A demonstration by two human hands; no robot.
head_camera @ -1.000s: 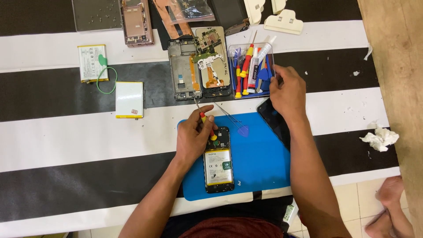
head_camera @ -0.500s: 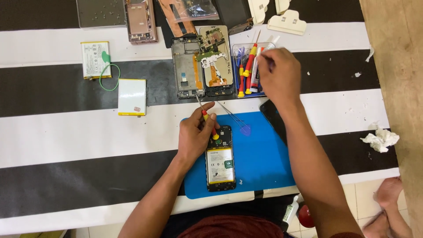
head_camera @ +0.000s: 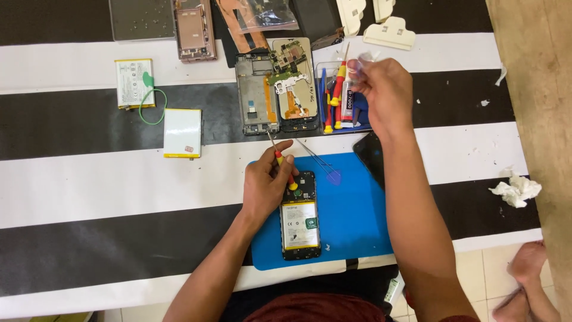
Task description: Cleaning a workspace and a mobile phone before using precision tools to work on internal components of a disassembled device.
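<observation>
Left hand (head_camera: 266, 182) pinches a red-yellow screwdriver (head_camera: 282, 162) beside the opened phone (head_camera: 300, 216) on the blue mat (head_camera: 351, 220); right hand (head_camera: 384, 89) closed on a small clear item, unclear what, over the tool tray (head_camera: 339, 95) holding screwdrivers and a glue tube (head_camera: 347, 107).

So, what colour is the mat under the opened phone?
The mat is plain blue; the head view shows it clearly.

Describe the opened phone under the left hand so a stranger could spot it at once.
Find the blue mat at the table's near edge. The opened phone lies upright on its left part, beside the left hand. Unlike the stripped phone frames farther back, it holds a white battery.
</observation>
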